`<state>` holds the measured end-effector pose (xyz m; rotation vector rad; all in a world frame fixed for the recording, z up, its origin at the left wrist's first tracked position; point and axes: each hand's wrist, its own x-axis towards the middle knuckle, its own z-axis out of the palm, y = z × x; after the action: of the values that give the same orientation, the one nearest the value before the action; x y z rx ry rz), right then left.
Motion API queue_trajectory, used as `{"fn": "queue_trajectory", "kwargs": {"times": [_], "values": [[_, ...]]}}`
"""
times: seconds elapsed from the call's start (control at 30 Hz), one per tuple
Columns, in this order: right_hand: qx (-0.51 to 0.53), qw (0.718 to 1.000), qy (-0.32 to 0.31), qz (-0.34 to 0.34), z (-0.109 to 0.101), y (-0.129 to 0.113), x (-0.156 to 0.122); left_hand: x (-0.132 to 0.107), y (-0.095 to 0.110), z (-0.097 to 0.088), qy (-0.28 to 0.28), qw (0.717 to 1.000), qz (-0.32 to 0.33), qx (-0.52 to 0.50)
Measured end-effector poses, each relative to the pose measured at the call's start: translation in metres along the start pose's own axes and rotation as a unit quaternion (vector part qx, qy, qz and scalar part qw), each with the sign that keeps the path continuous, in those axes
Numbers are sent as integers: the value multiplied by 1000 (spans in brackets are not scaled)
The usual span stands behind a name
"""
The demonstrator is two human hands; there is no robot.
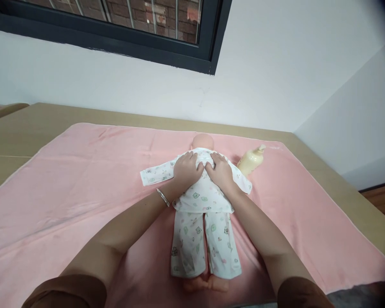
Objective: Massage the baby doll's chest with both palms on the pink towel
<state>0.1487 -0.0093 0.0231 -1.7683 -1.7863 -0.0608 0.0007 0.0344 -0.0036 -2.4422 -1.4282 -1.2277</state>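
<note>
Bare left hand (186,172) and bare right hand (222,173) rest unclenched, gripping nothing, on the bald doll in white printed pyjamas (204,197), lying head-far on the pink cloth blanket (93,175), where light, even pressure should suit.

Pale yellow bottle (252,161) resting on a pink blanket (83,179), wooden table (51,117) showing around it, white wall (259,85) rising behind, dark-framed window (134,38) looking onto bricks (141,15).
</note>
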Motion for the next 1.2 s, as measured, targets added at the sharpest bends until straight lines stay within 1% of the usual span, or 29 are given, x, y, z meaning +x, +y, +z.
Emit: {"fn": "queue_trajectory", "kwargs": {"times": [0.13,0.37,0.57,0.73,0.93,1.03,1.13,1.2], "values": [[19,999,-26,-25,4,7,5,4,-6,6,-21,999,9,-41],[20,999,-33,-19,3,6,4,4,-6,7,-27,998,1,-51],[18,999,-21,-31,3,6,4,4,-6,7,-24,999,-2,-47],[28,999,-11,-34,3,7,5,4,-8,8,-27,998,1,-63],[39,998,3,-51,4,9,5,5,-8,8,-21,997,9,-69],[34,998,12,-54,4,8,1,4,-7,5,-12,996,35,-76],[18,998,26,-63,3,6,-3,2,-6,1,10,995,66,-72],[0,998,36,-60,3,3,-6,0,-5,-1,24,996,70,-59]]}}
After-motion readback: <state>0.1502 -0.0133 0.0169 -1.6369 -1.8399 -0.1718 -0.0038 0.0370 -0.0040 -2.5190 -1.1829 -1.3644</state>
